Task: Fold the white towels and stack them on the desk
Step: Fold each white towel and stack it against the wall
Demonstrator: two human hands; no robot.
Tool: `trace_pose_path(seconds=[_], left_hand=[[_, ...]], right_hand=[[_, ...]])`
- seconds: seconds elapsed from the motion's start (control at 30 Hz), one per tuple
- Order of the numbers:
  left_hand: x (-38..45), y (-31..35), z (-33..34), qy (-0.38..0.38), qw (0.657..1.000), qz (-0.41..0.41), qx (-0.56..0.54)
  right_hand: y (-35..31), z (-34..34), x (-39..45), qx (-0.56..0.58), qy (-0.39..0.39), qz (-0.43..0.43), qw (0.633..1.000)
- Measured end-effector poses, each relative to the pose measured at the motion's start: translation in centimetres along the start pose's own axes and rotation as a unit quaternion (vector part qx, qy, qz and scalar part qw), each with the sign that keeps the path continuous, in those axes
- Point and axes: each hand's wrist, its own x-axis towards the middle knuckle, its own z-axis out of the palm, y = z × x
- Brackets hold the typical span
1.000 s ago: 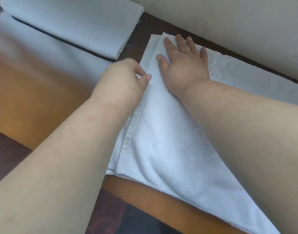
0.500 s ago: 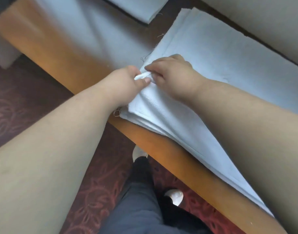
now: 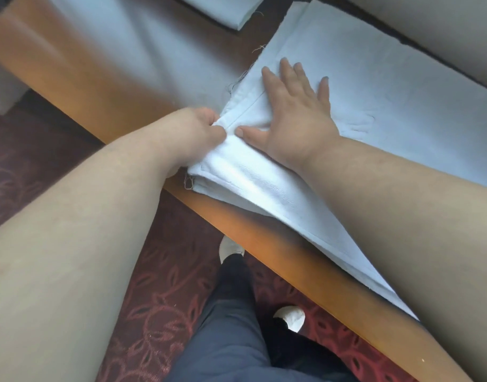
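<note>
A folded white towel (image 3: 374, 86) lies on the wooden desk (image 3: 104, 86), its near edge overhanging the desk's front edge. My left hand (image 3: 198, 130) pinches the towel's near left corner where the layers meet. My right hand (image 3: 294, 111) lies flat on top of the towel just beside that corner, fingers spread and pressing down. A second folded white towel (image 3: 225, 9) rests at the top of the view, partly cut off.
The desk's orange front edge (image 3: 264, 238) runs diagonally from upper left to lower right. Below it are dark red patterned carpet (image 3: 154, 312), my dark trouser leg (image 3: 231, 340) and white shoes (image 3: 290, 321). A pale wall (image 3: 443, 28) borders the desk at the upper right.
My right hand went from pinching the corner with my left hand to lying flat with fingers spread on the towel. My left hand keeps its pinch at the corner.
</note>
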Motion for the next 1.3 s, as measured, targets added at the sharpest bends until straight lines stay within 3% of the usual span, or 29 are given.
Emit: trace_pose_path(seconds=[0.13, 0.23, 0.33, 0.4, 0.57, 0.73, 0.87, 0.97, 1.03, 1.1, 1.2, 1.3], left_hand=[[-0.4, 0.8, -1.4, -0.049, 0.989, 0.002, 0.141], [-0.1, 1.8, -2.1, -0.076, 0.978, -0.006, 0.195], [0.1, 2.7, -1.7, -0.032, 0.969, 0.003, 0.244], [0.1, 2.8, -1.0, 0.005, 0.956, 0.034, 0.291], [-0.2, 1.6, -2.3, -0.029, 0.981, 0.034, 0.189], [0.4, 2.2, -3.9, -0.082, 0.972, 0.009, 0.220], [1.2, 2.4, -3.3, -0.049, 0.971, 0.025, 0.233], [1.5, 1.6, -2.1, -0.029, 0.988, 0.033, 0.150], [1.6, 1.1, -2.0, -0.051, 0.995, 0.024, 0.083], [1.8, 1.0, -2.2, -0.070, 0.997, 0.014, 0.039], [2.1, 1.6, -2.7, -0.102, 0.995, 0.005, 0.023], [2.4, 1.5, -2.9, -0.083, 0.996, 0.004, 0.033]], right_hand=[[0.1, -0.4, 0.3, -0.011, -0.039, 0.006, 0.999], [0.3, -1.4, 0.0, 0.059, -0.049, -0.010, 0.997], [0.2, -2.0, -1.8, 0.133, 0.028, 0.009, 0.991], [-1.0, -1.6, -4.0, 0.133, 0.034, 0.025, 0.990], [-3.6, 0.2, -7.4, 0.077, -0.035, -0.009, 0.996], [-4.1, -0.2, -6.9, 0.054, -0.078, -0.022, 0.995], [-5.1, -1.1, -8.0, 0.067, -0.015, -0.039, 0.997], [-5.6, 0.1, -9.6, 0.045, -0.041, -0.079, 0.995], [-5.4, 0.9, -10.0, 0.016, -0.098, -0.086, 0.991], [-5.2, 1.0, -9.7, 0.022, -0.106, -0.081, 0.991], [-5.6, -1.0, -8.8, 0.157, -0.070, -0.042, 0.984], [-3.8, -3.8, -4.2, 0.273, 0.078, 0.012, 0.959]])
